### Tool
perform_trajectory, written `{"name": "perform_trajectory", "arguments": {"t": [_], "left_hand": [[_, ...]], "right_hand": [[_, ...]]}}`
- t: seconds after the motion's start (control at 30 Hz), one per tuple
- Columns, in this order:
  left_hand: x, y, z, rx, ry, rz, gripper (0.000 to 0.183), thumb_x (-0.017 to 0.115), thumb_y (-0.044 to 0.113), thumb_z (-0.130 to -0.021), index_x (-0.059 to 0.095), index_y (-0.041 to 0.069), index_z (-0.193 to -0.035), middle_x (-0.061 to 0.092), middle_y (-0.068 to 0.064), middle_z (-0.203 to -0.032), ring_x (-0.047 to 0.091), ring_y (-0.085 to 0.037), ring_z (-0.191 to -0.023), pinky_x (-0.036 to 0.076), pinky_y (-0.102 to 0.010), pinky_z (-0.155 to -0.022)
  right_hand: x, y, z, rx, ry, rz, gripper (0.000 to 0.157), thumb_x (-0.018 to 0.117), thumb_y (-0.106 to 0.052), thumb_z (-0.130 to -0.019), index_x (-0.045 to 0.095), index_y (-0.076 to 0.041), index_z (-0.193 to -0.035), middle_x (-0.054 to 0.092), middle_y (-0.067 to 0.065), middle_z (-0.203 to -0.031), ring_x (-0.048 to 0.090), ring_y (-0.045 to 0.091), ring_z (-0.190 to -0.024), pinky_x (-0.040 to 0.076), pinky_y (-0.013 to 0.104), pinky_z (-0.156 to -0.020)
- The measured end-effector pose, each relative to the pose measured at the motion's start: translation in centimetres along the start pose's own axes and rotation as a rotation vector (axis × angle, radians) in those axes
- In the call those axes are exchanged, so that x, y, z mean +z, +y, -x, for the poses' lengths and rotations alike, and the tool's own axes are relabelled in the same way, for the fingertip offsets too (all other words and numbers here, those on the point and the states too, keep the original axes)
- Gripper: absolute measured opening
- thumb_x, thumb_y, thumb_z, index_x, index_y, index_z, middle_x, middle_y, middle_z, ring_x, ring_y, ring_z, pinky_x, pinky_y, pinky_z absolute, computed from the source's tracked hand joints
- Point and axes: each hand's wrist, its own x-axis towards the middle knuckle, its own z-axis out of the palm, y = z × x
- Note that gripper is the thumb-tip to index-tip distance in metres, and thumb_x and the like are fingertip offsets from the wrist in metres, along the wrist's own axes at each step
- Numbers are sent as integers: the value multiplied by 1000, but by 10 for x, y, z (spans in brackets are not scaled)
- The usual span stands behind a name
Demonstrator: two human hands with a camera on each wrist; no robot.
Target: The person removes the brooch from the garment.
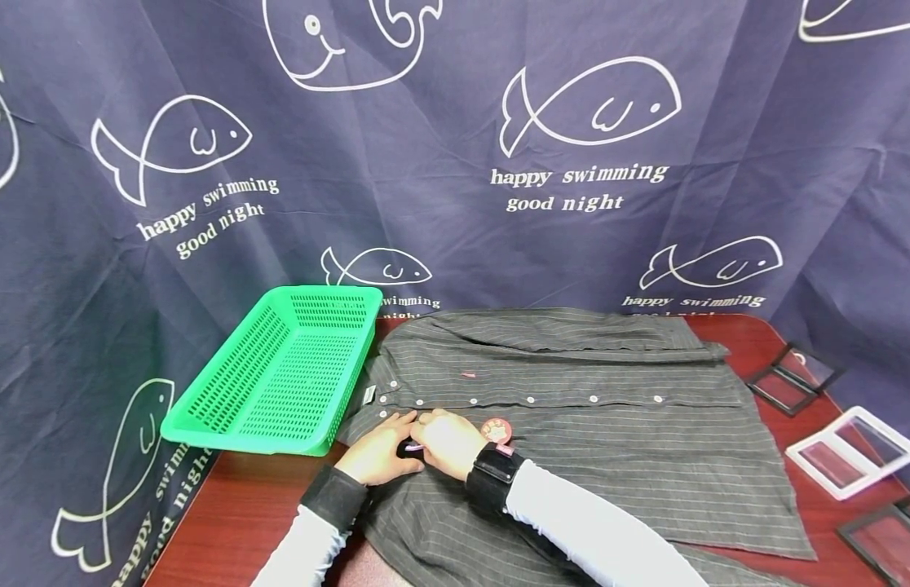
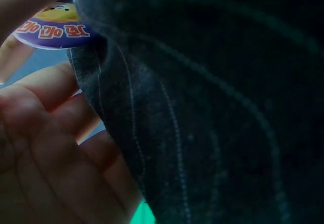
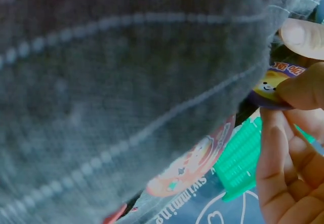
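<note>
I see my left hand (image 1: 377,453) and right hand (image 1: 446,441) both pinching 1 purple pin badge (image 2: 53,26) against the striped shirt (image 1: 572,399) near the desk's front edge.

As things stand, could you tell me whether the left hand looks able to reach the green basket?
Probably yes. The green basket sits just beyond the left hand, with nothing between them. But the hand is busy with the purple badge at the shirt edge, so it would have to let go first.

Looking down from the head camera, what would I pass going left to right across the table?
Green basket → left hand → right hand → round badge on the striped shirt → black frame → white frame.
</note>
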Motion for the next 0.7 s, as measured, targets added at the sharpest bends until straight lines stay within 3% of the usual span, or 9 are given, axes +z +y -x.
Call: {"name": "perform_trajectory", "arguments": {"t": [0.27, 0.7], "left_hand": [[0, 1, 0, 19, 8, -1, 62, 77, 23, -78, 59, -2, -131, 48, -28, -144, 39, -54, -134, 36, -59, -108], [-2, 3, 1, 11, 10, 3, 62, 78, 22, -77, 59, 1, -132, 48, -28, -144, 39, -54, -135, 35, -61, -108]], "right_hand": [[-2, -7, 3, 4, 26, 54, 14, 77, -16, -72, 70, -19, -84, 69, -6, -93, 65, 12, -81, 54, 24, -66], [-5, -11, 6, 41, -81, 49, 6, 72, -24, -81, 69, -23, -85, 67, -6, -89, 66, 13, -72, 51, 30, -53]]}}
